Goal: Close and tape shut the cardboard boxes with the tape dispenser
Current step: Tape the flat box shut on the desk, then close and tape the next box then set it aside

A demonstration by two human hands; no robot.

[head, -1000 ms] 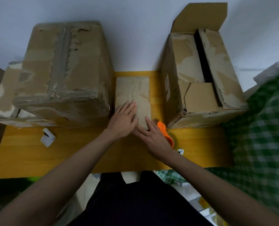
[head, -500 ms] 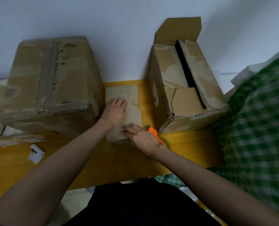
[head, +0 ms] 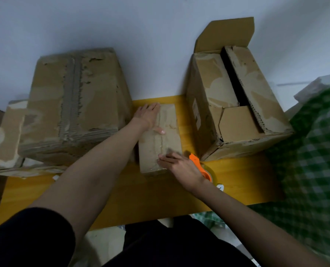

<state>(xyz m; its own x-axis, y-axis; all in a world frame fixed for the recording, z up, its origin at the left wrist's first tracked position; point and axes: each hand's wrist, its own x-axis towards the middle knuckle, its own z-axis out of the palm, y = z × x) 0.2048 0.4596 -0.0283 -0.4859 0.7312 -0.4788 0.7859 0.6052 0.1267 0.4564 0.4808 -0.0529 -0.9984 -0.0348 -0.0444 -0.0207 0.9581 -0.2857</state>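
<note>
Both hands lie on the small box [head: 160,139] in the middle of the yellow tabletop [head: 145,197]. The left hand [head: 149,117] lies flat on the far part of the box top, on its left side. Its fingers are straight and point away from the person, and its thumb sticks out across the middle of the lid. The right hand [head: 179,166] rests on the near right corner of the same box. Its fingers are stretched out and press down on the lid near the front edge. Neither hand holds anything.

The small box is shut. A shiny strip of clear tape [head: 161,145] runs down the middle of its top.

Just right of the right hand lies the tape dispenser [head: 203,168]. It is orange and has a roll of clear tape on it. It sits on the tabletop, partly hidden by the hand.

A big closed box [head: 77,105] stands to the left of the small box, very close to it. Its top looks torn and rough. Another big box [head: 235,108] stands to the right, a bit apart from the small box. One flap of it sticks up at the back, and a dark gap shows between its top flaps.

A green checked cloth [head: 310,155] lies at the far right.
</note>
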